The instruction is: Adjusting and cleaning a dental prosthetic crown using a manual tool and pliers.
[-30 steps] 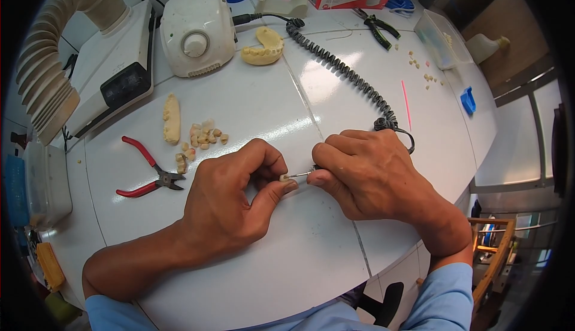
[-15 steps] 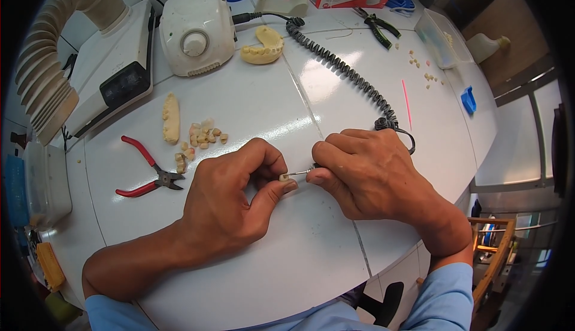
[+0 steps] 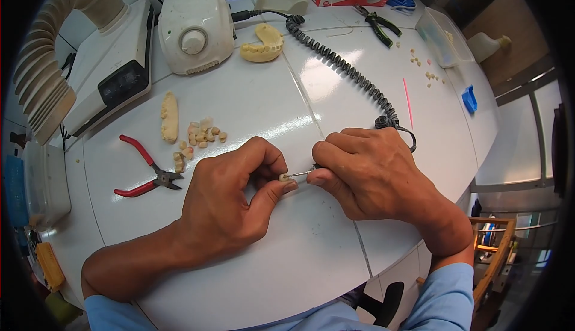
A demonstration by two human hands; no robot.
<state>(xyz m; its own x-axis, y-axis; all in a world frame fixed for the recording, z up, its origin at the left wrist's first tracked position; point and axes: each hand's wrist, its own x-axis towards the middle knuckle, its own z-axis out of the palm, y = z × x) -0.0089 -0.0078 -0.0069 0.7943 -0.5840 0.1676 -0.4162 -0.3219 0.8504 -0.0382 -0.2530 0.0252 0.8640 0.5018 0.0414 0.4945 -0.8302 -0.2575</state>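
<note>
Tooth piece (image 3: 284,177), tiny, hard and judged brittle, is pinched by the left hand (image 3: 230,202) fingertips. Just right of it, a handpiece (image 3: 302,173) is gripped in the closed right hand (image 3: 365,172); edge holds seem safest.

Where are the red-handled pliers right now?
In the head view, the red-handled pliers lie on the white table, left of the left hand, just below the loose tooth pieces.

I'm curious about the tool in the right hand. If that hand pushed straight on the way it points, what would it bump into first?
The right hand points left, its thin tool tip aimed at the small tooth-like piece pinched by the left hand. It would meet that piece first, then probably the left fingers behind it.
</note>
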